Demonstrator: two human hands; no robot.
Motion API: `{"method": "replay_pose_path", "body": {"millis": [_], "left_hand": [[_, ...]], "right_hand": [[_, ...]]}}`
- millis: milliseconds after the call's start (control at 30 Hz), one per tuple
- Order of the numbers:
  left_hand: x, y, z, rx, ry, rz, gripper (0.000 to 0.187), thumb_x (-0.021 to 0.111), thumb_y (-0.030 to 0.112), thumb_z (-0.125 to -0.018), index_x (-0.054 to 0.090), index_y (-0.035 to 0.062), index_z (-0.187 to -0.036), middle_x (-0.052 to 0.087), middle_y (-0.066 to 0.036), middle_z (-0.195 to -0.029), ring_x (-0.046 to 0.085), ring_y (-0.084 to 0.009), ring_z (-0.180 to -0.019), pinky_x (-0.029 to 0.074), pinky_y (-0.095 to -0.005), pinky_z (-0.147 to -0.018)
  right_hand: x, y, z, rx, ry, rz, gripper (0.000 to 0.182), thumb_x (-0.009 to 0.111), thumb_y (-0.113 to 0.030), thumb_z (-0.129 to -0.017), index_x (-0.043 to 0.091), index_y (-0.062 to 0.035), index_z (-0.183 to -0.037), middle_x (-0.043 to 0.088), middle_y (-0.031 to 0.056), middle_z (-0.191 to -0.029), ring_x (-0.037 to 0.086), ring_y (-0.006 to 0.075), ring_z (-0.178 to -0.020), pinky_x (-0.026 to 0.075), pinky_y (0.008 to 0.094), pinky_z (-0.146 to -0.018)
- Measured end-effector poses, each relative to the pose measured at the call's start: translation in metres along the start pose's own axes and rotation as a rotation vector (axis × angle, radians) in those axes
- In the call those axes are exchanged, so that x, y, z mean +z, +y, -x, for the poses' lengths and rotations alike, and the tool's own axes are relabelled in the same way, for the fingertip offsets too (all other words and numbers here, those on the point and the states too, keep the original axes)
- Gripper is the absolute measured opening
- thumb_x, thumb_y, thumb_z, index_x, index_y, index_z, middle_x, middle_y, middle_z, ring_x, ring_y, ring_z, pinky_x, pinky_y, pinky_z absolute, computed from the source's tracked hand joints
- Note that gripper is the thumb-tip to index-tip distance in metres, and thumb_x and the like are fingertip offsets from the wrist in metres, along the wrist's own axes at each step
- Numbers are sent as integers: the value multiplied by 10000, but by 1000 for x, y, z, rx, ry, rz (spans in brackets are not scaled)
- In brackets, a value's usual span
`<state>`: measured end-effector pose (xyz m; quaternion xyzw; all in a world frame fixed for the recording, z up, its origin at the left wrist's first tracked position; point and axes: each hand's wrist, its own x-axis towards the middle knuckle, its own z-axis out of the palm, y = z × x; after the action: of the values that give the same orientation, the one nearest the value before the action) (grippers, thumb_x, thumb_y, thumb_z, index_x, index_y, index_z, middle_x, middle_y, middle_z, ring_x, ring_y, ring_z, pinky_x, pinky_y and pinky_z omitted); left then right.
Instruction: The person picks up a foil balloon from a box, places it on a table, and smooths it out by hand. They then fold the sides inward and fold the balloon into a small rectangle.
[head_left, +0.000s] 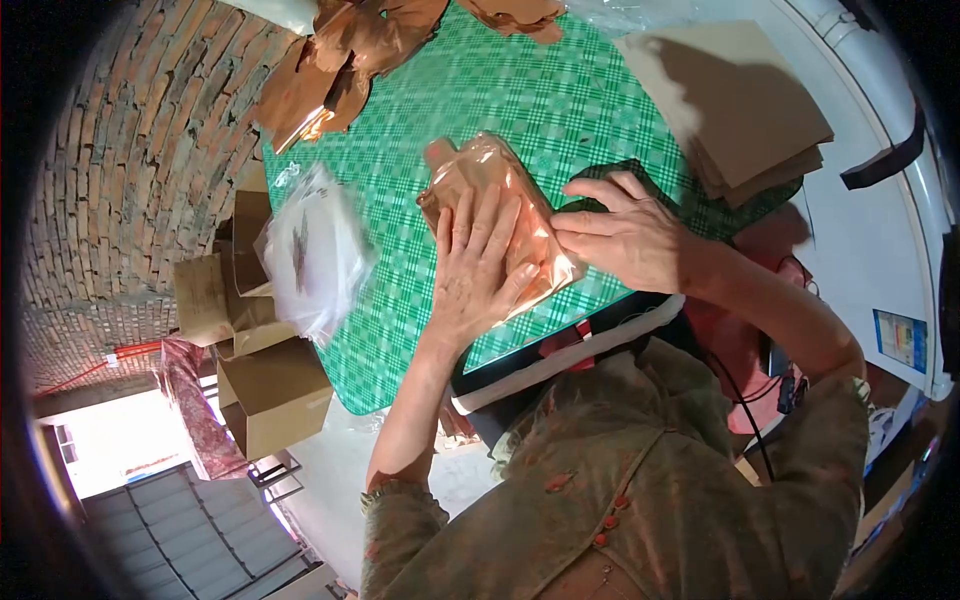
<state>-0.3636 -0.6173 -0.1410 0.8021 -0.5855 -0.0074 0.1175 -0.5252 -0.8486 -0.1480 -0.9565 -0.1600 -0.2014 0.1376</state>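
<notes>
A folded, shiny copper-coloured foil balloon [510, 185] lies flat on the green checked tablecloth [400, 290], with a small tab sticking out at its far left corner. My left hand [478, 255] rests palm down on the foil, its fingers stretched out and slightly spread. At the foil's right edge, my right hand [625, 235] has its fingers bent and its fingertips pressed together on the edge. Exactly how much foil they pinch is partly hidden. Just behind the right hand there is a dark patch, possibly shadow, on the cloth.
More copper foil pieces [350, 60] lie at the far left edge. Brown cardboard sheets [740, 110] are stacked at the far right. Clear plastic bags [320, 255] sit on the left edge, beside open cardboard boxes [270, 390]. A brick wall [130, 190] stands beyond.
</notes>
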Motion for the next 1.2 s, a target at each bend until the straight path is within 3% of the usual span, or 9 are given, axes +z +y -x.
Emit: {"method": "replay_pose_path", "body": {"millis": [367, 567, 767, 867, 1067, 1200], "left_hand": [[4, -3, 0, 33, 17, -30, 766, 436, 621, -1067, 368, 161, -1676, 249, -138, -1763, 170, -434, -1624, 116, -594, -1304], [6, -5, 0, 37, -6, -50, 772, 429, 646, -1061, 374, 182, -1676, 245, -135, -1765, 173, -437, -1623, 111, -598, -1303], [-18, 1, -7, 35, -140, -45, 754, 545, 605, -1032, 412, 207, -1659, 262, -123, -1760, 193, -429, -1620, 135, -598, -1307], [-33, 10, -13, -20, -203, -37, 717, 609, 564, -1011, 478, 213, -1622, 321, -123, -1736, 232, -425, -1608, 164, -606, -1303], [-53, 15, -32, 102, -135, -246, 564, 664, 480, -1003, 644, 178, -1479, 517, -128, -1588, 380, -423, -1531, 275, -580, -1273], [-36, 0, -31, 16, -78, 51, 474, 706, 386, -990, 694, 155, -1405, 587, -132, -1449, 502, -402, -1364, 330, -585, -1205]], "right_hand": [[7, 5, 0, -19, -49, -146, 342, 681, -281, -960, 692, -113, -1257, 613, 13, -1349, 370, 277, -1493, 248, 519, -1216], [12, 7, -1, -9, -31, -126, 334, 681, -287, -962, 693, -118, -1250, 618, 1, -1346, 343, 291, -1517, 238, 517, -1240], [11, 8, -1, -4, -42, -172, 370, 676, -288, -970, 683, -126, -1302, 614, -5, -1388, 334, 306, -1522, 213, 528, -1270], [13, 7, 1, 4, -18, -194, 394, 668, -286, -980, 671, -119, -1337, 610, 1, -1414, 331, 308, -1524, 210, 530, -1271], [12, 8, 2, -5, -37, -198, 411, 655, -287, -994, 660, -105, -1362, 607, 8, -1434, 325, 310, -1527, 197, 538, -1275], [12, 6, 1, 12, -42, -203, 383, 662, -287, -992, 679, -112, -1333, 616, 7, -1430, 334, 309, -1528, 202, 536, -1268]]}}
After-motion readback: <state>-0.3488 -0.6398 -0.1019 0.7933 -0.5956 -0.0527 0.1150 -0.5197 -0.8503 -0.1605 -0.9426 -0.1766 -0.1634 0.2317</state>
